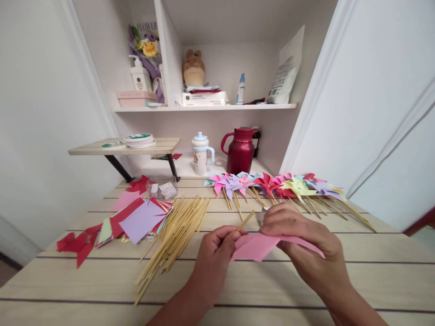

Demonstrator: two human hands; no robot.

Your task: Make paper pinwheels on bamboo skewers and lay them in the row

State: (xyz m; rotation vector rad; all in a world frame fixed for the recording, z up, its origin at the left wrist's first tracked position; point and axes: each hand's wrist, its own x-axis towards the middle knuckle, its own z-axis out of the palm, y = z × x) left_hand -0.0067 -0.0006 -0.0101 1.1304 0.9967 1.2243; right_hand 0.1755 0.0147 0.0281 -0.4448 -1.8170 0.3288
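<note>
My left hand [219,249] pinches a thin wooden stick [247,220], whose tip points up to the right. Its fingers also touch the edge of a pink sheet of paper [256,246]. On the other side, my right hand [302,240] is closed around that sheet, which is bent and cut. A small greyish-silver thing [263,215] shows by the right fingertips; its kind is hard to make out. To the left lies a loose pile of wooden sticks [175,240]. Finished paper pinwheels [268,183] in several colours rest in a row behind my hands.
Coloured paper sheets [142,220] and red cut paper [81,242] lie at the left, near a clear box [166,190]. A small raised stand [163,146] holds rolls of tape [138,140]. Farther back are a cup [200,156] and a red thermos jug [240,151].
</note>
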